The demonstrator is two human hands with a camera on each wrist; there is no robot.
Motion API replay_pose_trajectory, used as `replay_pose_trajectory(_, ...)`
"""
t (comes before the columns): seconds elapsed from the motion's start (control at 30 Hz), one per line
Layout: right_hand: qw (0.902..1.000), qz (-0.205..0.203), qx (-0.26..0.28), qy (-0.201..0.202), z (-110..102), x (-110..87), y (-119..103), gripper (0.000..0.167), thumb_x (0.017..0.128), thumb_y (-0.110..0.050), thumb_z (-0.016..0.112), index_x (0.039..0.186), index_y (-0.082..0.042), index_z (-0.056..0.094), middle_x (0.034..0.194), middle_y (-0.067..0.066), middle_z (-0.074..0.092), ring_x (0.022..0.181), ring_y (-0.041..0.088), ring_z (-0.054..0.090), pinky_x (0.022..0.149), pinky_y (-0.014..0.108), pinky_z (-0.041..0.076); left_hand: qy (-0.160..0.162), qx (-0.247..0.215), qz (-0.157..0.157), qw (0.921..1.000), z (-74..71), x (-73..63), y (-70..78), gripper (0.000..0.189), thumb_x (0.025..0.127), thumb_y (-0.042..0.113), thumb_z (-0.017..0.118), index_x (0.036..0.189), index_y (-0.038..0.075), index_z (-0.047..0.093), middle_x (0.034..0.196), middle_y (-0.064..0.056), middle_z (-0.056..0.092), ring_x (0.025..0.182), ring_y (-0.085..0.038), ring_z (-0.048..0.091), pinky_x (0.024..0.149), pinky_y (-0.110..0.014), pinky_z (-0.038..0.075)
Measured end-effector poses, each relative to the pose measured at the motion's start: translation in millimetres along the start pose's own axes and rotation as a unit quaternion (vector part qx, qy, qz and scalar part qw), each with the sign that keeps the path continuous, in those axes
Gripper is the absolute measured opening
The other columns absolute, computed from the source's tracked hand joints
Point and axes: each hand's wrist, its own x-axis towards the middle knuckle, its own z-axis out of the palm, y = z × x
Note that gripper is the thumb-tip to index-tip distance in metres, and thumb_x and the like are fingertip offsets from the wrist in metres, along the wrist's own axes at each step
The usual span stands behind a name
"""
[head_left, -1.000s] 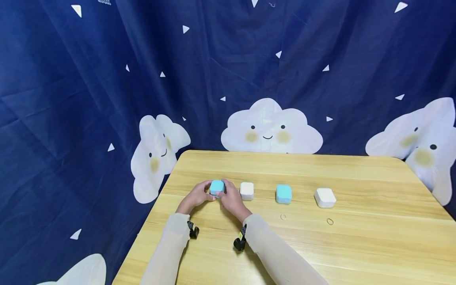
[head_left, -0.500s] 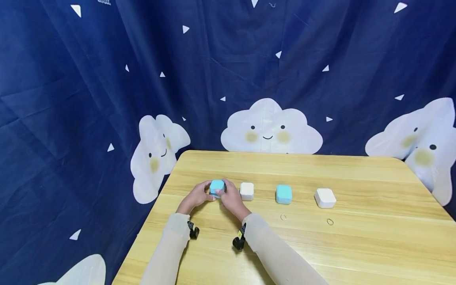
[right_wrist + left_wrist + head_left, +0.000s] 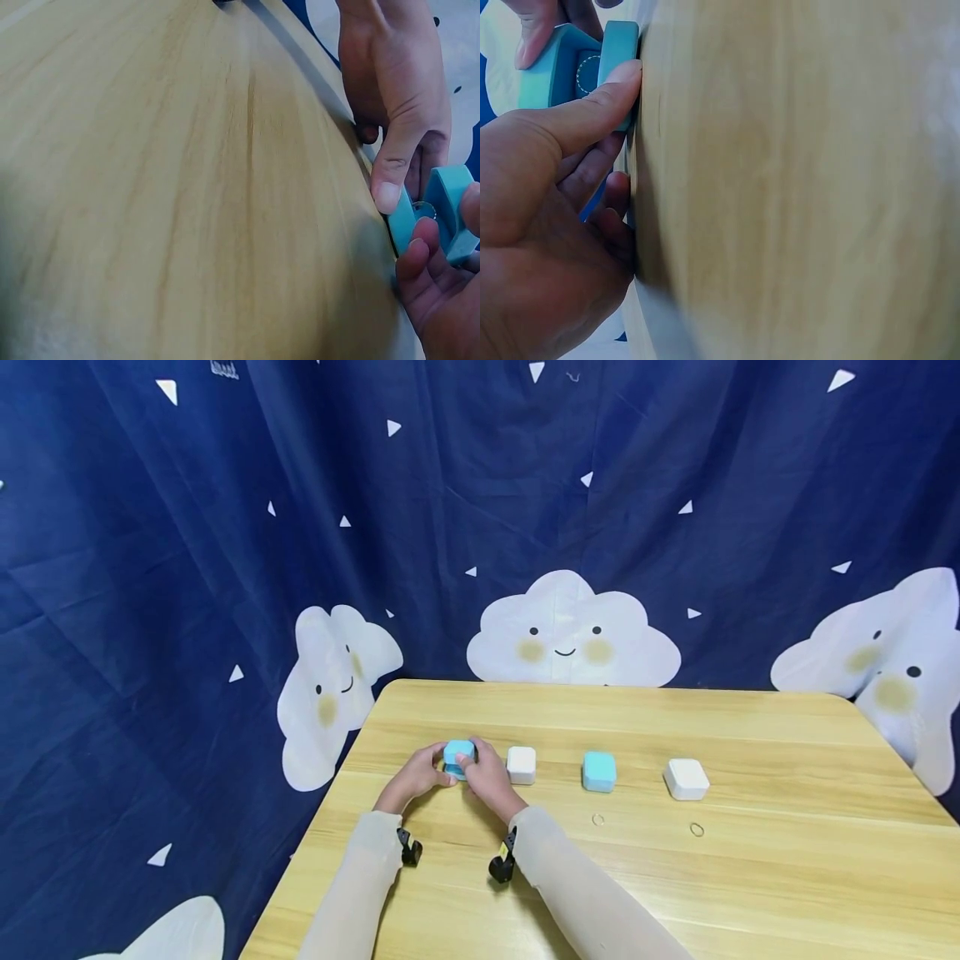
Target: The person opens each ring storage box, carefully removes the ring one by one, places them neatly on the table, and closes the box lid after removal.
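A blue ring box (image 3: 459, 751) at the table's left side is partly open, its lid tilted up from the base. My left hand (image 3: 417, 777) grips the base (image 3: 619, 54), thumb on its near side and fingers behind. The lid (image 3: 540, 81) is held by my right hand (image 3: 489, 779), whose thumb lies on its front. Inside the box, a thin ring (image 3: 425, 208) shows between lid and base. In the right wrist view, the right hand's fingertips (image 3: 417, 251) reach the box's edge.
Right of the hands stand a white box (image 3: 521, 765), a second blue box (image 3: 599, 772) and another white box (image 3: 686, 779) in a row. Two loose rings lie in front of them, a light one (image 3: 597, 820) and a darker one (image 3: 697, 830). A dark blue curtain (image 3: 510, 510) hangs behind the table.
The ring box's lid has come up from its base under my right hand, and the gap between them has widened. Both hands stay in place around the box.
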Motion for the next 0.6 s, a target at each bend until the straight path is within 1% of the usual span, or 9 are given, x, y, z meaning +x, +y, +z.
replay_pose_trajectory(0.1, 1.0000, 0.009, 0.000, 0.000, 0.1, 1.6, -1.1, 0.057, 0.105, -0.032, 0.053, 0.153, -0.004, 0.039, 0.149, 0.018, 0.048, 0.057, 0.016, 0.056, 0.057, 0.029, 0.051, 0.001, -0.001, -0.002, 1.0000, 0.6, 0.8, -1.2, 0.065, 0.085, 0.002, 0.077, 0.145, 0.007, 0.052, 0.151, -0.015, 0.050, 0.144, -0.039, 0.039, 0.119, -0.054, 0.030)
replay_pose_trajectory(0.2, 0.9997, 0.021, 0.010, 0.000, 0.2, 2.8, -1.3, 0.057, 0.105, -0.032, 0.052, 0.153, -0.005, 0.040, 0.147, 0.018, 0.050, 0.056, 0.016, 0.055, 0.053, 0.030, 0.051, -0.002, -0.007, -0.006, 1.0000, 1.5, 1.4, -2.2, 0.065, 0.086, 0.002, 0.077, 0.145, 0.007, 0.052, 0.152, -0.015, 0.050, 0.145, -0.039, 0.038, 0.119, -0.053, 0.030)
replay_pose_trajectory(0.3, 0.9992, 0.034, 0.021, 0.002, 0.7, 4.2, -3.3, 0.057, 0.105, -0.033, 0.051, 0.153, -0.006, 0.040, 0.142, 0.017, 0.054, 0.054, 0.016, 0.053, 0.049, 0.030, 0.049, -0.003, -0.009, -0.005, 0.9999, 0.6, 1.4, -2.7, 0.066, 0.085, 0.001, 0.077, 0.146, 0.006, 0.052, 0.152, -0.016, 0.049, 0.145, -0.039, 0.037, 0.119, -0.053, 0.029)
replay_pose_trajectory(0.43, 0.9981, 0.052, 0.031, 0.006, 0.2, 5.8, -6.5, 0.056, 0.105, -0.035, 0.049, 0.153, -0.006, 0.041, 0.134, 0.015, 0.059, 0.053, 0.015, 0.051, 0.048, 0.028, 0.047, -0.005, -0.007, -0.001, 1.0000, 0.5, 1.6, -3.3, 0.066, 0.085, 0.001, 0.077, 0.146, 0.005, 0.052, 0.151, -0.016, 0.050, 0.145, -0.039, 0.038, 0.119, -0.052, 0.030)
replay_pose_trajectory(0.47, 0.9978, 0.055, 0.037, 0.008, -0.2, 6.1, -7.4, 0.056, 0.105, -0.035, 0.048, 0.152, -0.006, 0.041, 0.129, 0.015, 0.061, 0.053, 0.015, 0.050, 0.048, 0.028, 0.046, -0.005, -0.006, 0.001, 1.0000, 0.5, 1.7, -3.6, 0.066, 0.085, 0.001, 0.077, 0.145, 0.005, 0.052, 0.151, -0.016, 0.051, 0.144, -0.038, 0.039, 0.119, -0.052, 0.030)
replay_pose_trajectory(0.5, 0.9973, 0.059, 0.043, 0.007, -0.5, 6.7, -8.3, 0.055, 0.106, -0.035, 0.048, 0.152, -0.006, 0.041, 0.120, 0.015, 0.064, 0.052, 0.015, 0.049, 0.047, 0.028, 0.046, -0.006, -0.005, 0.002, 1.0000, 0.5, 1.8, -3.7, 0.066, 0.085, 0.001, 0.077, 0.145, 0.006, 0.052, 0.150, -0.015, 0.052, 0.144, -0.038, 0.039, 0.119, -0.052, 0.030)
replay_pose_trajectory(0.57, 0.9962, 0.066, 0.055, 0.005, -1.8, 8.0, -10.5, 0.054, 0.106, -0.036, 0.047, 0.150, -0.005, 0.043, 0.098, 0.013, 0.065, 0.050, 0.014, 0.047, 0.046, 0.027, 0.043, -0.004, 0.001, 0.004, 1.0000, 0.5, 2.2, -4.2, 0.066, 0.084, 0.001, 0.078, 0.145, 0.005, 0.052, 0.149, -0.016, 0.053, 0.143, -0.038, 0.041, 0.119, -0.052, 0.031)
replay_pose_trajectory(0.6, 0.9958, 0.069, 0.059, 0.004, -2.5, 8.8, -11.3, 0.054, 0.106, -0.037, 0.046, 0.149, -0.004, 0.045, 0.087, 0.011, 0.063, 0.049, 0.014, 0.045, 0.045, 0.027, 0.042, -0.002, 0.004, 0.002, 1.0000, 0.4, 2.3, -4.3, 0.066, 0.084, 0.002, 0.078, 0.145, 0.005, 0.052, 0.148, -0.016, 0.053, 0.143, -0.038, 0.041, 0.119, -0.052, 0.032)
